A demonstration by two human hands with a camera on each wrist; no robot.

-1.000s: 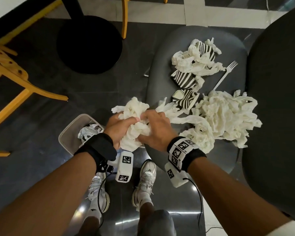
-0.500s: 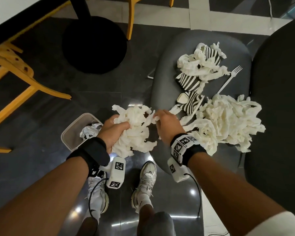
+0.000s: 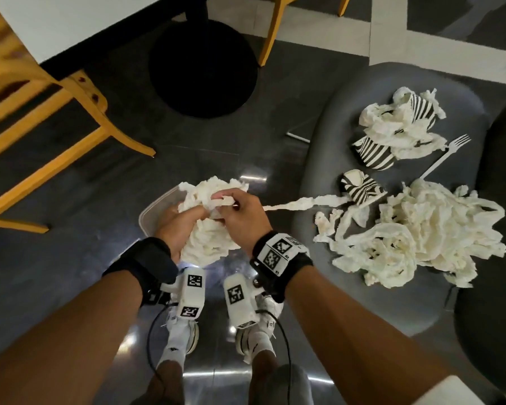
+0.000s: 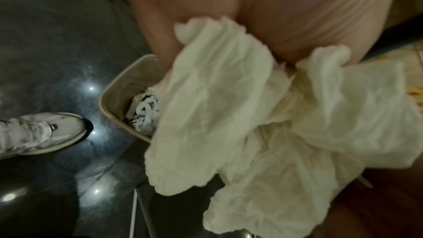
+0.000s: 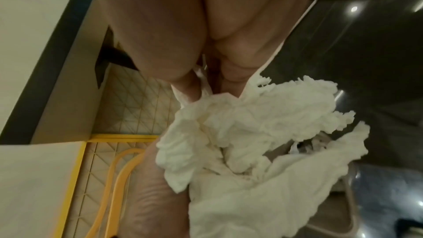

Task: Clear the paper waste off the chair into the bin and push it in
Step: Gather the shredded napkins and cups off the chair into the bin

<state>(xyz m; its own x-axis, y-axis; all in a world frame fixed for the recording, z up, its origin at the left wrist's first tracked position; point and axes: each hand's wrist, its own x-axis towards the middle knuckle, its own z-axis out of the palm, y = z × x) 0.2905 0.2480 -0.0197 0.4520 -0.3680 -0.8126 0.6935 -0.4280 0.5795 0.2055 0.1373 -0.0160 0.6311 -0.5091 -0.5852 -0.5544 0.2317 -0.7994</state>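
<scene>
Both hands held one wad of white paper right over the bin. Left hand gripped the wad from its left side, fingers curled into the paper. Right hand pinched the top of the wad between thumb and fingers, knuckles up. A twisted paper strip ran from the right hand's fingers out to the right, onto the chair seat.

Left wrist view: the wad hung below the palm, the bin rim just left of it, some crumpled waste already inside. Right wrist view: the wad was bunched at the fingertips, blurry.

Well right of the right hand, on the chair seat, lay a big paper pile. Beyond it sat striped cups mixed with more paper, and a white fork beside them. Shoes stood on the dark floor below the wrists. Yellow chair legs were far left of the left hand.
</scene>
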